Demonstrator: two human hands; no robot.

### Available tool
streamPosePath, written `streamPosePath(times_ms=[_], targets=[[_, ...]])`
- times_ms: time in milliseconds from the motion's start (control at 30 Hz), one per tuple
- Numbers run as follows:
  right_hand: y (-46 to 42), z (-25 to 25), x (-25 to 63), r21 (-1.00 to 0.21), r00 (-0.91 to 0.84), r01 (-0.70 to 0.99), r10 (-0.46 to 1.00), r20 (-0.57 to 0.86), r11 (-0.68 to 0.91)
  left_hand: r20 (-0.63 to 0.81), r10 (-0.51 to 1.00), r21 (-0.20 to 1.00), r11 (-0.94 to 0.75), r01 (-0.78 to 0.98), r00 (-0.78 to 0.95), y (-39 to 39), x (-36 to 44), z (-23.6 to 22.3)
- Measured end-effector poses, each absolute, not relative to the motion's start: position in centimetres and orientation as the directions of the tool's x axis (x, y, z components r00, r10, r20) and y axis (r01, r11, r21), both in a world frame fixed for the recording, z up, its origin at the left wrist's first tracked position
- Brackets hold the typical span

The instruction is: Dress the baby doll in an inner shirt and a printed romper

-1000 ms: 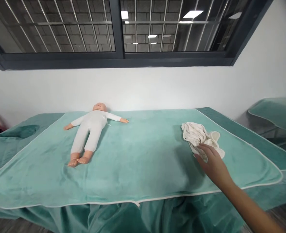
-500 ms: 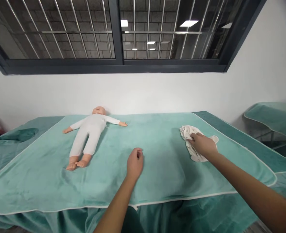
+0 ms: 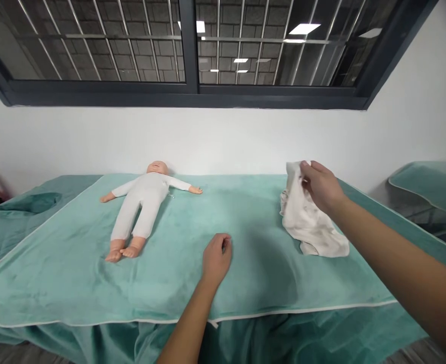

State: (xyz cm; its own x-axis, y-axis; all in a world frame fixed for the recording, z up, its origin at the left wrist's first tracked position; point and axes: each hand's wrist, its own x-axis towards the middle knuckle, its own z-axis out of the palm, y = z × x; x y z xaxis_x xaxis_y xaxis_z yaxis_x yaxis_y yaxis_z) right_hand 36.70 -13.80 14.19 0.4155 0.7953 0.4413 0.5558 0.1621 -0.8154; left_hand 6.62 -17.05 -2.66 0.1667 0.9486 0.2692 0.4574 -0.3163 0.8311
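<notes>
My right hand (image 3: 321, 184) pinches the top of a crumpled white cloth (image 3: 308, 222) and holds it raised, with the cloth's lower end still resting on the teal blanket (image 3: 245, 212). My left hand (image 3: 215, 258) rests on the blanket near the middle, fingers curled in, with nothing in it. A baby doll (image 3: 141, 205) in a white suit lies on its back at the left, arms spread, head toward the wall.
The blanket with white piping covers a padded table (image 3: 26, 222) draped in darker teal, set against a white wall under a barred window. A second teal-covered table (image 3: 431, 182) stands at the right.
My right hand closed on the white cloth and lifted its upper part off the blanket. My left hand came into view and settled on the blanket near the middle.
</notes>
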Motion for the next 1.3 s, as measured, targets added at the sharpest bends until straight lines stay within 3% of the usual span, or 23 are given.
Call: streamPosePath(times_ms=[67, 167, 233, 267, 333, 467, 567, 667, 800, 867, 1033, 1167, 1300], targets=[[-14.8, 14.7, 32.8, -0.857, 0.292, 0.440, 0.860, 0.419, 0.268, 0.201, 0.967, 0.919, -0.241, 0.313, 0.154, -16.9, 6.3, -2.5], [-17.4, 13.9, 26.7, -0.841, -0.158, 0.398, 0.930, 0.331, 0.367, 0.099, 0.985, 0.991, -0.085, -0.099, 0.141, -16.5, 5.4, -2.2], [-19.1, 12.2, 23.4, -0.768, -0.554, 0.393, 0.796, 0.242, 0.506, 0.034, 0.992, 0.931, 0.012, -0.364, 0.121, -16.4, 4.4, -1.9], [-19.8, 11.0, 22.2, -0.726, -0.666, 0.394, 0.720, 0.197, 0.564, -0.006, 0.994, 0.890, 0.056, -0.453, 0.110, -16.3, 3.9, -1.8], [-20.7, 8.5, 21.1, -0.646, -0.727, 0.443, 0.671, 0.148, 0.622, -0.090, 0.990, 0.835, 0.133, -0.534, 0.106, -16.4, 3.0, -1.6], [-20.7, 4.4, 22.8, -0.564, -0.612, 0.551, 0.757, 0.228, 0.615, -0.168, 0.976, 0.842, 0.217, -0.494, 0.142, -16.5, 2.2, -1.4], [-19.5, 2.5, 26.4, -0.489, -0.393, 0.677, 0.832, 0.393, 0.550, -0.170, 0.974, 0.856, 0.222, -0.468, 0.151, -16.4, 2.2, -1.6], [-18.0, 0.6, 30.9, -0.331, -0.183, 0.857, 0.835, 0.519, 0.394, -0.166, 0.975, 0.875, 0.216, -0.433, 0.150, -16.1, 2.4, -1.7], [-17.0, -1.9, 35.3, -0.310, 0.087, 0.950, 0.915, 0.393, 0.043, -0.155, 0.983, 0.949, 0.177, -0.259, 0.101, -16.0, 3.0, -1.2], [-17.1, -2.4, 36.4, -0.302, 0.143, 0.952, 0.943, 0.300, -0.048, -0.171, 0.979, 0.958, 0.192, -0.213, 0.113, -16.1, 3.2, -0.8], [-17.5, -2.0, 37.2, -0.309, 0.194, 0.945, 0.947, 0.255, -0.110, -0.235, 0.954, 0.891, 0.288, -0.350, 0.186, -16.3, 2.4, 0.7], [-17.1, -1.5, 37.7, -0.377, 0.242, 0.917, 0.930, 0.276, -0.127, -0.203, 0.978, 0.808, 0.194, -0.556, 0.047, -16.1, 0.5, 2.7], [-16.7, -1.4, 37.3, -0.495, 0.313, 0.858, 0.903, 0.295, -0.136, -0.166, 0.986, 0.638, 0.090, -0.765, -0.023, -16.1, -0.1, 5.7]])
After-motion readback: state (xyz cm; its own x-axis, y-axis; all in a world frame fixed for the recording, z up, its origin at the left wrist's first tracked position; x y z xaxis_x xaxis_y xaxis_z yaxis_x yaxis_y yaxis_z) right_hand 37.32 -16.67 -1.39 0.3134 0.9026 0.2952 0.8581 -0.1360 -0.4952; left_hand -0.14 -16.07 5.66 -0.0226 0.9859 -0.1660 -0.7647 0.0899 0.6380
